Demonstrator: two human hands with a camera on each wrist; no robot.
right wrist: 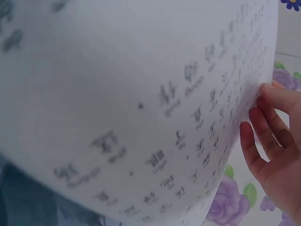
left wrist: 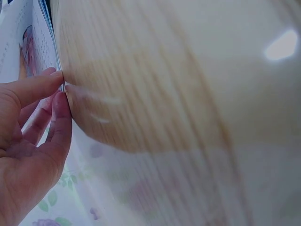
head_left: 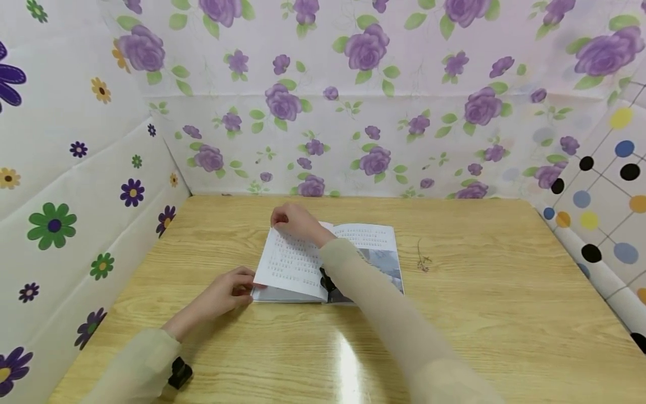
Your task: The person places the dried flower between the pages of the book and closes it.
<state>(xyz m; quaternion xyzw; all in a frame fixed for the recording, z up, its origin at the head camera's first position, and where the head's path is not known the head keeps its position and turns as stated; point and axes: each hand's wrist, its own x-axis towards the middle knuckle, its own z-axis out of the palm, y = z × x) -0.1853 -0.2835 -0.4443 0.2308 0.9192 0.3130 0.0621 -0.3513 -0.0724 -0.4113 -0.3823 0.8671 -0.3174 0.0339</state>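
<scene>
An open book (head_left: 386, 238) lies on the wooden table, with printed text and a bluish picture on its right side. One text-covered page (head_left: 292, 261) on the left is lifted and curves away from the pages below. My right hand (head_left: 298, 223) pinches this page near its top left corner, the forearm crossing over the book. In the right wrist view, thumb and fingers (right wrist: 264, 92) meet at the page's edge. My left hand (head_left: 229, 292) is at the book's lower left corner, and in the left wrist view its thumb (left wrist: 44, 87) and fingers pinch the book's edge.
A small dried sprig (head_left: 423, 261) lies to the right of the book on the table (head_left: 504, 292). Flowered cloth (head_left: 328, 112) hangs behind the table, with patterned cloth on the left and right sides too. Each sleeve carries a black wrist device (head_left: 180, 373).
</scene>
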